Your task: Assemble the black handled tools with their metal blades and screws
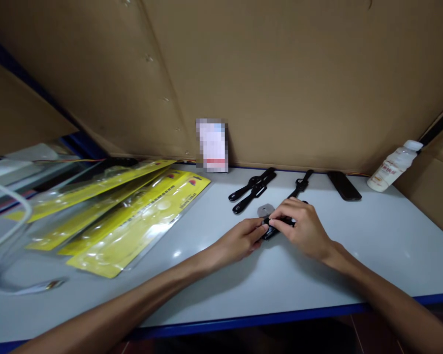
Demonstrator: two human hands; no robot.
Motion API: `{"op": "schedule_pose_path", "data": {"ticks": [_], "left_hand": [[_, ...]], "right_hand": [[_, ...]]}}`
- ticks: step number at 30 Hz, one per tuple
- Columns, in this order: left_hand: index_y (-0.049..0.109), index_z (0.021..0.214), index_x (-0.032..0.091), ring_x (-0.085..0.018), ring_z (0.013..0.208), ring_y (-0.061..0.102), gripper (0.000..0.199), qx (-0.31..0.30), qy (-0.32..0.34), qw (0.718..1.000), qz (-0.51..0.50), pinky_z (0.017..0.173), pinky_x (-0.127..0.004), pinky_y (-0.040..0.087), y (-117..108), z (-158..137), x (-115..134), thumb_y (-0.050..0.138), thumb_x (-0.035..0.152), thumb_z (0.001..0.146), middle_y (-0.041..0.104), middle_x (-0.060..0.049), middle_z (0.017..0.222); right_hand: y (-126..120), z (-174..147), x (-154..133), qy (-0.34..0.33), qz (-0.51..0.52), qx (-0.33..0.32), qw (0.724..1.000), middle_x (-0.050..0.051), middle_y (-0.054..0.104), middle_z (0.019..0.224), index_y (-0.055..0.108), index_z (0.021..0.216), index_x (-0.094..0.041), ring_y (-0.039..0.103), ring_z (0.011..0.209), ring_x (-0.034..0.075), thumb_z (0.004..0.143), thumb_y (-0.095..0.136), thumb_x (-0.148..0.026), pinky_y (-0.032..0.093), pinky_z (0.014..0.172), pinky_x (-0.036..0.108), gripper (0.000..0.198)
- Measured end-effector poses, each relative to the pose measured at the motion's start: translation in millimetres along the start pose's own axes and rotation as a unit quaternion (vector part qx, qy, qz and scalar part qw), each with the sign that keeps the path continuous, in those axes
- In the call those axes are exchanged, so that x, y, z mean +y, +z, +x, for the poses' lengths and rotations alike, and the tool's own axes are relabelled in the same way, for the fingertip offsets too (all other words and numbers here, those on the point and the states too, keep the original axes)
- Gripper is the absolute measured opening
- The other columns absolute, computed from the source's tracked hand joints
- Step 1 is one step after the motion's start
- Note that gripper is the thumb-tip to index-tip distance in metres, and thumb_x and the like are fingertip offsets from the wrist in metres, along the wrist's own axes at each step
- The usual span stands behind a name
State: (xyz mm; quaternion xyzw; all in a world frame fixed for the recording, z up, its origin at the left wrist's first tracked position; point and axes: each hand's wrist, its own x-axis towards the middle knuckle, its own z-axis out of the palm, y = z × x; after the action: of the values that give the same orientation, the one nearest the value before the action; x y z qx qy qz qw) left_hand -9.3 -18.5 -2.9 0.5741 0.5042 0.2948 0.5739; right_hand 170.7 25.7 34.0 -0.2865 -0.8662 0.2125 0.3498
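1. A pale surface (206, 300) meets a cardboard wall (280, 73).
2. Between its front and rear edges, the left hand (245, 238) has fingers clamped on a black tool (270, 234); the right hand (305, 228) pinches it.
3. Fine fingertip work seems underway, calling for a steady grip.
4. Two similar tools (259, 188) lie nearer the rear edge.

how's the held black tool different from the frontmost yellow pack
The tool is black; the pack is mostly yellow. The tool is held in the left hand, with the right hand on it; the pack lies untouched. The hands largely hide the tool; the pack shows nearly whole. Both look shiny.
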Motion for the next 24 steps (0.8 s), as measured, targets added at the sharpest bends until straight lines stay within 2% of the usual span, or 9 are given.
{"op": "schedule_pose_path", "data": {"ticks": [4,6,10,13,18,24], "left_hand": [[0.043,0.077,0.021,-0.007,0.046,0.03,0.037,0.009,0.002,1.0,0.007,0.044,-0.023,0.023,0.7,0.8,-0.1,0.046,0.055,0.092,0.036,0.007,0.055],[0.041,0.075,0.021,-0.007,0.044,0.029,0.038,0.016,-0.006,1.0,0.008,0.044,-0.023,0.022,1.4,-0.7,3.9,0.046,0.055,0.092,0.036,0.008,0.054],[0.041,0.077,0.021,-0.006,0.04,0.027,0.032,0.012,-0.033,0.999,0.006,0.041,-0.022,0.02,2.9,-5.4,14.8,0.045,0.048,0.093,0.036,0.009,0.052],[0.042,0.077,0.021,-0.006,0.041,0.026,0.028,0.01,-0.04,0.999,0.003,0.04,-0.02,0.021,2.3,-7.2,18.5,0.045,0.044,0.093,0.037,0.009,0.054],[0.042,0.078,0.021,-0.006,0.046,0.028,0.025,-0.008,-0.05,0.999,-0.02,0.039,-0.018,0.02,-1.6,-7.8,18.4,0.049,0.041,0.09,0.039,0.007,0.06],[0.046,0.094,0.02,-0.007,0.047,0.026,0.018,-0.028,-0.042,0.999,-0.017,0.04,-0.018,0.02,-2.5,-11.1,23.9,0.051,0.037,0.088,0.038,0.008,0.063]], "right_hand": [[3.8,-3.1,5.7,-0.043,-0.069,0.0,0.997,0.001,0.064,0.079,0.066,0.08,-0.019,0.055,0.079,0.016,0.091,0.06,-0.011,0.043,0.072,0.029,0.015],[5.3,-5.0,4.9,-0.083,-0.145,-0.005,0.986,0.004,0.064,0.082,0.066,0.082,-0.018,0.054,0.081,0.018,0.094,0.053,-0.011,0.042,0.07,0.03,0.019],[6.6,-7.9,-2.7,-0.229,-0.321,-0.003,0.919,0.008,0.062,0.08,0.066,0.08,-0.016,0.05,0.079,0.021,0.094,0.041,-0.003,0.038,0.065,0.033,0.031],[6.2,-7.8,-6.2,-0.283,-0.362,-0.008,0.888,0.008,0.061,0.077,0.065,0.078,-0.015,0.048,0.076,0.021,0.093,0.041,-0.001,0.037,0.063,0.034,0.032],[6.2,-6.4,-2.1,-0.286,-0.355,-0.042,0.889,0.008,0.06,0.077,0.065,0.078,-0.015,0.048,0.075,0.021,0.092,0.042,0.002,0.037,0.062,0.034,0.032],[5.5,-4.1,2.2,-0.235,-0.306,-0.076,0.92,0.008,0.062,0.083,0.066,0.085,-0.015,0.05,0.079,0.021,0.092,0.044,0.001,0.04,0.065,0.033,0.029]]}}
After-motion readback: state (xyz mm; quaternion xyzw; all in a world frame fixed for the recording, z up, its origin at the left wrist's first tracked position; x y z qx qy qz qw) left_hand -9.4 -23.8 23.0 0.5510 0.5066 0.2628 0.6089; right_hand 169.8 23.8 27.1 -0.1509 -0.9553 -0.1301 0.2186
